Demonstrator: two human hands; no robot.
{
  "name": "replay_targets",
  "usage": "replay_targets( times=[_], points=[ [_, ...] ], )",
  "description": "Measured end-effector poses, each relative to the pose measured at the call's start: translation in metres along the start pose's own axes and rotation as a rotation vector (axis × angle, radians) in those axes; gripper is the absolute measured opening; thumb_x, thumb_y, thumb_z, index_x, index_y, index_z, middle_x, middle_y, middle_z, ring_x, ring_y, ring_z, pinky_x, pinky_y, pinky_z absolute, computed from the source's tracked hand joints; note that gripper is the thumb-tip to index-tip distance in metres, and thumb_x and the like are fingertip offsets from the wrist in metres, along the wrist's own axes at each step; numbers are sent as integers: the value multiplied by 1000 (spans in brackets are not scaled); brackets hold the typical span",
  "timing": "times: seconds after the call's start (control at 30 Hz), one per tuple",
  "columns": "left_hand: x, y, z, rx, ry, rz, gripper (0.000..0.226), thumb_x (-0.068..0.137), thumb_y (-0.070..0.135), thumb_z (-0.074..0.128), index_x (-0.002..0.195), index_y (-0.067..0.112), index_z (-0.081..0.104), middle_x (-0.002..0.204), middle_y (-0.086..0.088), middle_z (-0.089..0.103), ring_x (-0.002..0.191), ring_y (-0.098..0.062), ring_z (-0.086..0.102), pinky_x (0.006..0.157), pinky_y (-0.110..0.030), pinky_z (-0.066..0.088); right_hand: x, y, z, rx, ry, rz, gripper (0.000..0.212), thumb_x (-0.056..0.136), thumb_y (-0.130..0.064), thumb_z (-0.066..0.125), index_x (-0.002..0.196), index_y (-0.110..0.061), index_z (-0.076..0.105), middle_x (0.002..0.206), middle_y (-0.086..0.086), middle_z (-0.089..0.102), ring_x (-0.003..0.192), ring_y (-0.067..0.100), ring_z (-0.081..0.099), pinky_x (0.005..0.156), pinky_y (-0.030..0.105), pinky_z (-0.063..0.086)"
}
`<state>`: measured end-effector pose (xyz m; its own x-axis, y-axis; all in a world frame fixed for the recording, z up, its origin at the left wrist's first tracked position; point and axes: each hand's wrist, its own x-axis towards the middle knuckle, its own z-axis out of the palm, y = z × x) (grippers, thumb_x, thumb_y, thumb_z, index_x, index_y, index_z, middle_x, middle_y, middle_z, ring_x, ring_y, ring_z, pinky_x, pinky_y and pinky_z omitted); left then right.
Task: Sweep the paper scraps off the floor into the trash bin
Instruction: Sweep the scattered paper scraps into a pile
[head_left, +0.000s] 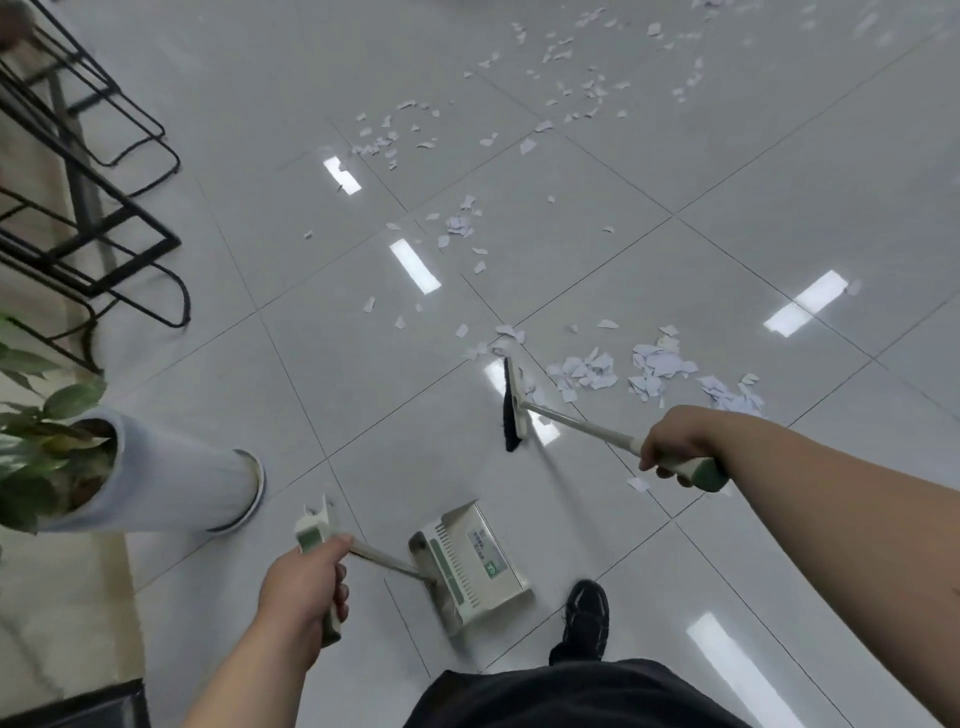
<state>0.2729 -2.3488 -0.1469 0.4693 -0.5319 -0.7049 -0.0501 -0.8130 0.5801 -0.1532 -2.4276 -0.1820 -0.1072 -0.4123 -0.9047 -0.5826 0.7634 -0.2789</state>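
White paper scraps lie scattered over the glossy grey tiled floor, thickest just right of the broom head and thinner toward the far top. My right hand grips the green-and-cream handle of a broom, whose black bristles stand on the floor left of the nearest pile. My left hand grips the handle of a cream dustpan, which sits on the floor in front of my black shoe. No trash bin is in view.
A tall white planter with a leafy plant stands at the left. Black metal chair frames fill the upper left. Bright ceiling-light reflections dot the tiles. A dark object sits at the bottom left corner.
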Motion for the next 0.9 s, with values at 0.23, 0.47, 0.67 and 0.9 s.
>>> replay_targets(
  times=[0.23,0.47,0.67,0.9],
  points=[
    [2,31,46,80,-132,90,16,94,19,70,91,12,56,57,-2,45,43,-15,38,44,-24,34,-19,59,-46,62,195,37,17,80,-11,77,89,1,69,68,11,74,54,27,62,65,33,52],
    [14,74,93,185,-259,181,14,95,17,69,91,10,57,62,-5,45,48,-19,39,48,-26,33,-56,113,-63,130,291,112,14,81,-11,74,85,0,69,64,6,71,47,21,67,54,25,48],
    [38,119,131,281,-399,241,14,94,14,69,92,8,57,61,-7,43,47,-20,37,46,-27,32,-93,139,-50,405,323,240,9,85,11,59,91,5,56,75,22,60,43,28,62,42,24,47],
    [87,171,151,388,-517,255,15,95,14,69,89,7,56,63,-8,43,47,-20,36,48,-28,33,-102,131,-18,419,330,424,5,83,10,59,82,6,57,52,16,60,42,25,56,50,26,44]
  ],
)
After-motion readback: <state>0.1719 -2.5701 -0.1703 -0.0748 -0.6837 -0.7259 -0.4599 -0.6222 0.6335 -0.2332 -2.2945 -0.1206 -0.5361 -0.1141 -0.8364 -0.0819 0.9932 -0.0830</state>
